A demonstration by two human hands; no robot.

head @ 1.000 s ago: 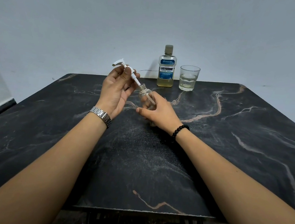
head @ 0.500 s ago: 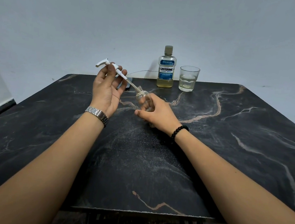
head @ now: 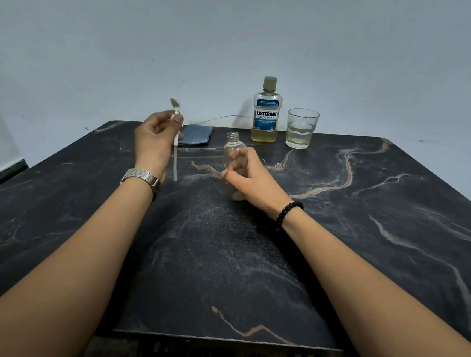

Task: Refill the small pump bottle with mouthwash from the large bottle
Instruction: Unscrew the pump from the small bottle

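In the head view, the left hand [head: 155, 140] is raised above the dark marbled table [head: 365, 246], left of centre, its fingers curled closed around the white pump head [head: 175, 133]. The pump's nozzle sticks up above the fingertips, while its thin dip tube hangs straight down past the heel of the hand, free of everything and blurred near its lower end. The thumb presses the pump's collar against the curled fingers. A metal watch [head: 141, 178] sits on that wrist.

The right hand [head: 250, 175] rests low near the table's middle, gripping the small clear pump bottle [head: 233, 149]. The fingers wrap around the bottle's lower body from behind, and they show through its clear wall; the thumb points left along its base. The bottle stands roughly upright with its threaded neck open and bare above the fingers, and it looks empty. A black bead bracelet [head: 288, 215] circles the right wrist.

The pump and the bottle are apart, with a clear gap of table between the two hands.

At the far edge of the table stands the large Listerine bottle [head: 266, 112], capped, with yellowish liquid filling only its bottom part. Just to its right is a drinking glass [head: 301, 128] holding a little pale liquid. A folded blue cloth [head: 197, 135] lies beyond the left hand, near the back edge.
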